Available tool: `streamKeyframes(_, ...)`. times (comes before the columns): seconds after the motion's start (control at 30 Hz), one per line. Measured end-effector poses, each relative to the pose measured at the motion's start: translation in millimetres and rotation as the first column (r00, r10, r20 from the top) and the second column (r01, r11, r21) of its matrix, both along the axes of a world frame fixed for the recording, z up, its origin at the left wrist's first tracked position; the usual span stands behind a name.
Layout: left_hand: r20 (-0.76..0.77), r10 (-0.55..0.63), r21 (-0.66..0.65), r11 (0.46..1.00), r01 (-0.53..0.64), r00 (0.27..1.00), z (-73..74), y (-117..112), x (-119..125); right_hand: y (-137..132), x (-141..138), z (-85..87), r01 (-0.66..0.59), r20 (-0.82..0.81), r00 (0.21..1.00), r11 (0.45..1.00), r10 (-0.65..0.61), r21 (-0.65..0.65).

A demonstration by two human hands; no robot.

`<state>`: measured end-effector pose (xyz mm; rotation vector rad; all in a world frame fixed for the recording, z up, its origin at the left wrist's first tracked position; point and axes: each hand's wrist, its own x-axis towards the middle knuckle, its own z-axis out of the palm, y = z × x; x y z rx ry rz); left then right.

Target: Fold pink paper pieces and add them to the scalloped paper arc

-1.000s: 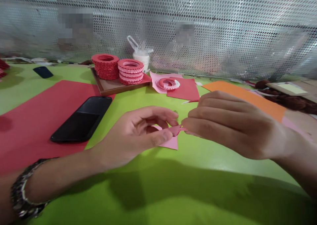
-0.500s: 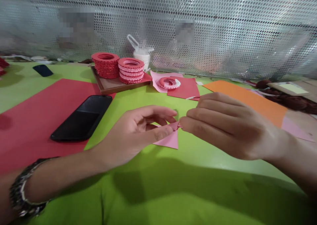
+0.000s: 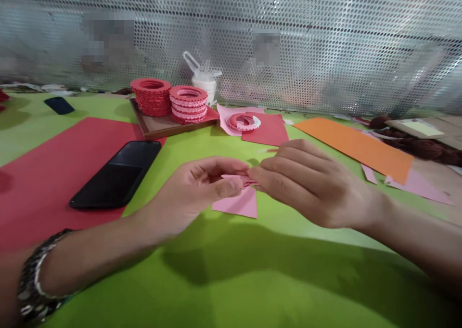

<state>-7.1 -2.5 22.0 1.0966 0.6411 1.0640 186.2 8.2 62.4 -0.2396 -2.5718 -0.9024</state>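
My left hand (image 3: 191,188), a dark bracelet at its wrist, pinches a small pink piece of folded paper (image 3: 247,179) between thumb and fingers. At the right end of that piece, the fingertips of my right hand (image 3: 310,183) are pressed together on it. The two hands almost meet, and they hide most of the folded piece. Below it a flat pink paper square (image 3: 238,206) shows, apparently lying on the green table (image 3: 224,280).
A black phone (image 3: 117,174) lies on red paper (image 3: 68,174) at left. Behind are stacked red and pink rings (image 3: 189,104) on a brown tray (image 3: 159,131), a white cup (image 3: 205,86), and a loose ring (image 3: 247,124) on paper. Orange paper (image 3: 357,142) lies right, before a perforated metal panel (image 3: 325,58).
My right hand has moved left, closer to my left hand. The left fingers have closed down nearer the thumb on the pink piece. The whole view has shifted slightly.
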Motion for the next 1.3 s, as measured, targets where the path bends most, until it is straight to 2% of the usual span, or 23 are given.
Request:
streamKeyframes(0.1,0.086,0.011,-0.092,0.996,-0.003,0.996,-0.3,-1.0,1.7,-0.6,0.9,2.8,0.055,0.017,0.998,0.993,-0.053,-0.107)
streamKeyframes(0.2,0.102,0.036,-0.142,0.99,-0.022,0.994,1.4,-2.7,3.2,-1.2,1.3,4.2,0.056,0.022,0.998,0.99,-0.054,-0.132)
streamKeyframes(0.43,0.034,0.107,-0.121,0.987,-0.102,0.994,-0.2,-7.8,4.0,0.7,1.5,2.4,0.003,0.054,0.999,1.0,-0.003,0.006)
streamKeyframes(0.53,0.006,0.156,-0.141,0.978,-0.154,0.988,0.1,-8.7,6.2,1.3,-0.9,-0.8,0.004,0.032,0.999,0.999,-0.003,-0.048)
streamKeyframes(0.73,0.035,0.163,-0.181,0.971,-0.154,0.986,0.9,-9.8,9.2,0.6,-5.2,-5.5,0.016,-0.024,0.999,0.971,-0.023,-0.238)
streamKeyframes(0.97,0.036,0.14,-0.161,0.978,-0.132,0.99,-1.0,-10.5,8.1,-1.5,-5.1,-1.5,0.058,-0.016,0.998,0.97,-0.064,-0.237)
streamKeyframes(1.07,0.034,0.114,-0.161,0.981,-0.107,0.993,2.2,-11.7,7.6,-2.0,-3.2,2.6,0.036,-0.016,0.999,0.974,-0.04,-0.221)
streamKeyframes(1.3,0.022,0.135,-0.138,0.982,-0.13,0.991,5.8,-13.6,5.9,-2.4,0.4,4.2,0.008,-0.043,0.999,0.968,-0.019,-0.252)
